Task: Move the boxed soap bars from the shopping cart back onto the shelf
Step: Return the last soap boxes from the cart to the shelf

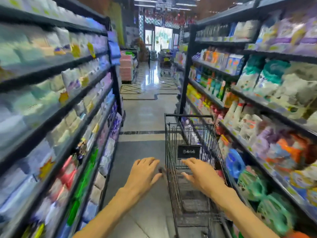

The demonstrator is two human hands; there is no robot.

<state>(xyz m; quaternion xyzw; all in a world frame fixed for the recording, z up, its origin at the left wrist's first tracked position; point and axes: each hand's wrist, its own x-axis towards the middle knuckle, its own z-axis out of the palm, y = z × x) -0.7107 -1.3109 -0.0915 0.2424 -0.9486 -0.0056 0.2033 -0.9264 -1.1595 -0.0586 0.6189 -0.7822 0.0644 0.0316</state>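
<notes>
Both hands, left point(144, 172) and right point(200, 176), spread empty at lower centre over the cart point(173, 177); soap boxes not discernible there; likely light, rigid, best gripped across flat sides.

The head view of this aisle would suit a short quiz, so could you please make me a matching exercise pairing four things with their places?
Things:
1. left hand
2. right hand
3. shopping cart
4. black sign

Places:
A. over the cart's basket
B. hung inside the cart
C. beside the right-hand shelves
D. over the floor, left of the cart

Pairs: 1-D, 2-A, 3-C, 4-B
</notes>
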